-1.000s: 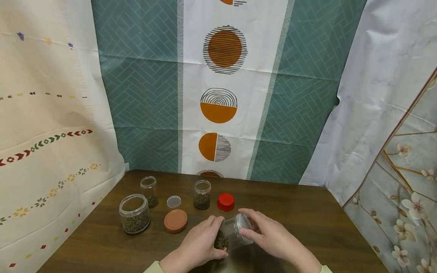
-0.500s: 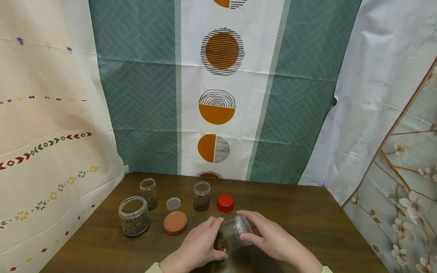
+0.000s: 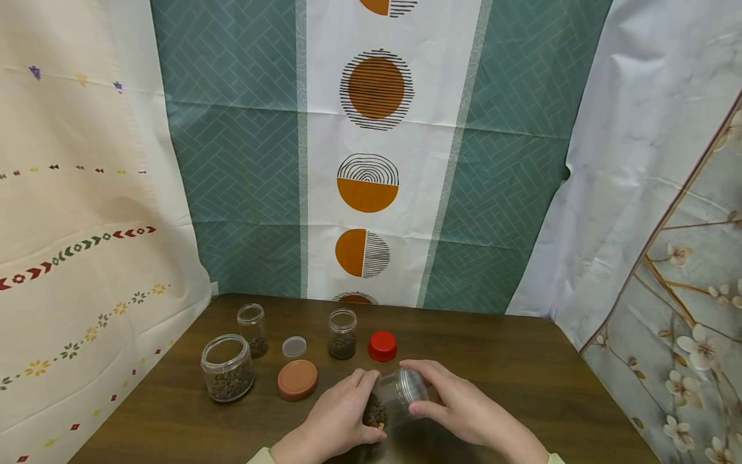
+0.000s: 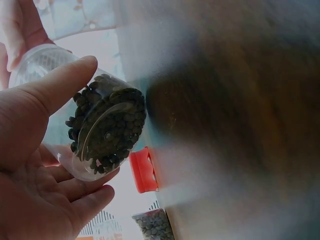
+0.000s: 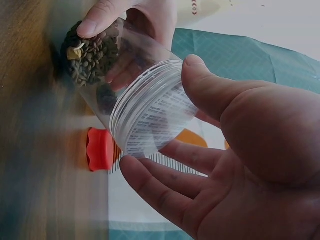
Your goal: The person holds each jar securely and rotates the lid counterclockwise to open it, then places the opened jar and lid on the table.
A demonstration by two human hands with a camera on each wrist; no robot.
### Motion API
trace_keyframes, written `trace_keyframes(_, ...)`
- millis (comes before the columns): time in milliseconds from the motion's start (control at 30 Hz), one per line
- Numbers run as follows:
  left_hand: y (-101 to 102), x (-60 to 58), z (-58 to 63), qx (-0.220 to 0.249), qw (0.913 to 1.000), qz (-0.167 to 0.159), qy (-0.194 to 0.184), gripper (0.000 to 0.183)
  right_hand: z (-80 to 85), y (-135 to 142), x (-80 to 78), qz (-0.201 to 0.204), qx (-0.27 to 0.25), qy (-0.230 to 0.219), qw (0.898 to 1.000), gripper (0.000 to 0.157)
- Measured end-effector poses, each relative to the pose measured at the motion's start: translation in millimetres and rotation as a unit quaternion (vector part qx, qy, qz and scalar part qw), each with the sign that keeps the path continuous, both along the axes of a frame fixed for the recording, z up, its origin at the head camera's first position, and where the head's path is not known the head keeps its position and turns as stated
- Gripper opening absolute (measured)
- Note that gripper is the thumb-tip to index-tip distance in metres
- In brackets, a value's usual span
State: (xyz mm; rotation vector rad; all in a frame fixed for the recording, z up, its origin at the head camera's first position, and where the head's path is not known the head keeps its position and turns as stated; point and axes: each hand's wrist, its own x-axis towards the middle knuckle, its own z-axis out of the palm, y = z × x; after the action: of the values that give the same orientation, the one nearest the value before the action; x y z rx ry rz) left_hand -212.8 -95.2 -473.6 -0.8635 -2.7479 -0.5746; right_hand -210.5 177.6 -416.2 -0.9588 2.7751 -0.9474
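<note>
A clear plastic jar [image 3: 387,401] leans over sideways at the front middle of the table, dark brown bean-like grains [image 4: 112,115] gathered at its base. Among them in the right wrist view is a pale yellowish bit [image 5: 75,52]. My left hand [image 3: 343,412] grips the jar round its lower part, thumb on the near side and fingers on the far side. At the upper end sits a clear ridged lid [image 5: 155,110]. My right hand [image 3: 458,399] holds that lid by its rim between thumb and fingertips.
On the brown table [image 3: 522,367] stand a wide uncapped jar [image 3: 228,374], a slim jar [image 3: 252,332] and another small jar [image 3: 342,338], all part-filled with dark grains. Near them lie an orange lid [image 3: 297,379], a small clear lid [image 3: 294,347] and a red cap [image 3: 382,345]. Curtains hang behind.
The head view has tipped slightly, so the scene sits a little lower. My right hand shifts only marginally at the lid; the jar and left hand stay almost still.
</note>
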Motion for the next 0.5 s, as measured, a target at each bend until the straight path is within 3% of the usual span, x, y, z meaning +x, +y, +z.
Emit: trace_keyframes(500,0.2,-0.1,-0.2,0.001,1.0000,-0.001,-0.001,0.093,-0.4,1.0,0.5,0.014,-0.002,0.000,1.000,0.064)
